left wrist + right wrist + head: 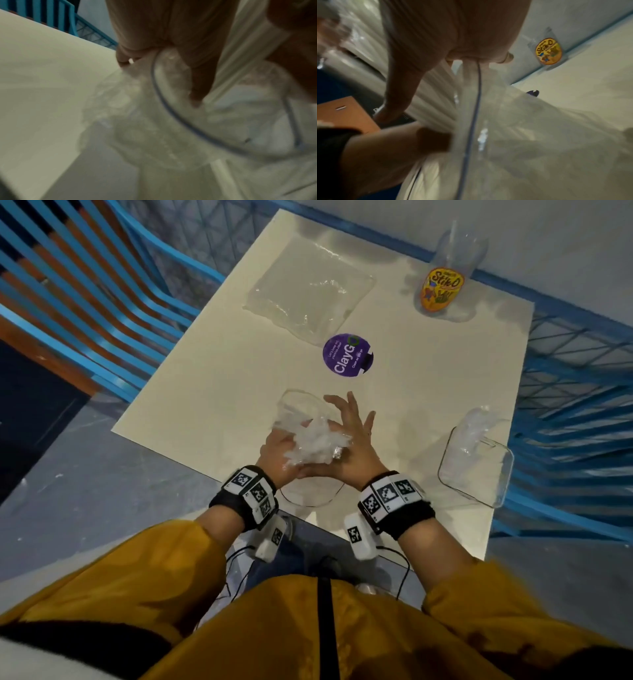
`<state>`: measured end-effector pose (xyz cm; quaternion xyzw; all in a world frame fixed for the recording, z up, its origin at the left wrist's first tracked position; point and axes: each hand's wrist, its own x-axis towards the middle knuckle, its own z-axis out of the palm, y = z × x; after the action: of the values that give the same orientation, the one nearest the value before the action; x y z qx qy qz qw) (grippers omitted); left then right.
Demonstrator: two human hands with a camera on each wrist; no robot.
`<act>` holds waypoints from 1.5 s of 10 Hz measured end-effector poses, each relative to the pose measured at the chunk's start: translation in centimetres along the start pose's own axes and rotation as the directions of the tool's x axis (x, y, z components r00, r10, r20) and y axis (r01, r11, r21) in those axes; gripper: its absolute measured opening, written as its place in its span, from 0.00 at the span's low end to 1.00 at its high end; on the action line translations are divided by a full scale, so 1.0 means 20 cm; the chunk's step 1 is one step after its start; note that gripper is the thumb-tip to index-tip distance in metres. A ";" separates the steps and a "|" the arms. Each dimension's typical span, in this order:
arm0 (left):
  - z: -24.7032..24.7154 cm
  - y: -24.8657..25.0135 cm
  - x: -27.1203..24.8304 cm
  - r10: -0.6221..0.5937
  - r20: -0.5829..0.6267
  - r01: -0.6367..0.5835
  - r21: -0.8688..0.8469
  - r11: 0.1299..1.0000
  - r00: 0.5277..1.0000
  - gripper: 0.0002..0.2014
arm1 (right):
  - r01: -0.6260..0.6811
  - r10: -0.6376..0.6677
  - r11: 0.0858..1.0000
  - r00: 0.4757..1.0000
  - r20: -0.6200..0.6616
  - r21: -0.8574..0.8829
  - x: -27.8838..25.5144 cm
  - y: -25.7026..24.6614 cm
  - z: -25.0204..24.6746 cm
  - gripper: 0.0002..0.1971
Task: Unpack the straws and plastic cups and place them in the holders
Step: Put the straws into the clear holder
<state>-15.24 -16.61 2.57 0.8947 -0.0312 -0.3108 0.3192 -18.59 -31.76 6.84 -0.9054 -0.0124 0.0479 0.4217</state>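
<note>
A: Where's the clear crinkly plastic bag of white straws (310, 445)?

B: At the near edge of the cream counter (212, 392), between both hands. The left hand (279, 453) curls round its lower end; the right hand (352, 440) presses its side with fingers spread.

A: How will it handle?

B: Light, I'd judge, but the film looks slippery and soft. Grip the stiffer straw bundle, not loose film. The tall clear jar with the yellow label (448, 273) stands far right.

- Crumpled clear wrapping (317, 444) hides the left hand's (278, 450) fingers in the head view.
- Both wrist views are blurred; the straws (436, 108) show only as pale streaks.
- Clear jar (452, 260) top edge indistinct against the wall.
</note>
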 end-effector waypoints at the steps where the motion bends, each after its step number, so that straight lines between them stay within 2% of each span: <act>1: 0.03 0.02 0.04 0.119 0.014 -0.119 0.019 0.993 0.993 0.41 | -0.005 0.003 0.999 0.997 -0.075 -0.033 0.01 -0.04 0.04 0.36; 2: 0.01 0.11 0.00 0.199 0.016 -0.200 0.100 0.975 0.980 0.35 | -0.014 0.053 0.974 0.985 -0.166 0.228 0.00 -0.08 0.06 0.26; 3: 0.00 0.17 -0.01 0.327 -0.135 -0.325 0.037 0.945 0.935 0.30 | -0.073 0.186 0.922 0.945 -0.269 0.379 -0.01 -0.17 0.01 0.25; 4: -0.03 0.15 -0.02 0.261 -0.083 -0.272 -0.401 0.875 0.962 0.43 | -0.185 0.361 0.781 0.913 -0.189 0.597 -0.02 -0.20 -0.07 0.14; 5: -0.08 0.14 -0.05 0.240 0.175 -0.094 -0.588 0.803 0.955 0.47 | -0.212 0.415 0.652 0.903 -0.108 0.728 -0.07 -0.18 -0.16 0.13; 6: -0.14 0.17 -0.09 0.376 0.164 -0.195 -0.635 0.747 0.912 0.26 | -0.226 0.444 0.642 0.889 -0.114 0.733 -0.08 -0.18 -0.19 0.18; 7: -0.15 0.19 -0.07 0.344 0.037 -0.257 -0.591 0.765 0.938 0.09 | -0.183 0.445 0.661 0.877 -0.183 0.727 -0.11 -0.20 -0.27 0.20; 8: -0.14 0.20 -0.04 0.293 -0.015 -0.256 -0.532 0.807 0.956 0.10 | -0.096 0.396 0.682 0.882 -0.255 0.725 -0.15 -0.23 -0.37 0.21; 9: -0.13 0.20 0.00 0.312 -0.045 -0.299 -0.445 0.844 0.949 0.09 | -0.003 0.377 0.662 0.866 -0.330 0.749 -0.17 -0.29 -0.46 0.23; 10: -0.12 0.21 0.01 0.284 -0.075 -0.290 -0.387 0.875 0.956 0.07 | 0.118 0.400 0.575 0.823 -0.404 0.809 -0.19 -0.37 -0.56 0.14; 11: -0.11 0.26 0.01 0.237 -0.134 -0.269 -0.342 0.900 0.962 0.13 | 0.262 0.318 0.503 0.830 -0.458 0.824 -0.24 -0.43 -0.68 0.02; 12: -0.11 0.30 0.02 0.225 -0.106 -0.247 -0.305 0.920 0.969 0.11 | 0.327 0.295 0.417 0.834 -0.466 0.848 -0.33 -0.44 -0.81 0.08; 13: -0.12 0.31 0.05 0.241 -0.077 -0.253 -0.267 0.930 0.967 0.06 | 0.286 0.358 0.449 0.811 -0.463 0.847 -0.43 -0.40 -0.91 0.07; 14: -0.11 0.32 0.06 0.247 -0.091 -0.262 -0.246 0.933 0.965 0.04 | 0.209 0.456 0.569 0.724 -0.517 0.795 -0.55 -0.34 -1.04 0.03; 15: -0.10 0.32 0.04 0.242 -0.125 -0.267 -0.247 0.932 0.962 0.07 | 0.126 0.473 0.753 0.579 -0.664 0.646 -0.63 -0.26 -1.15 0.04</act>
<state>-12.56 -20.86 7.20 0.8467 -0.0908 -0.2264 0.4729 -28.79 -46.77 26.59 -0.6260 0.2896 -0.3164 0.6512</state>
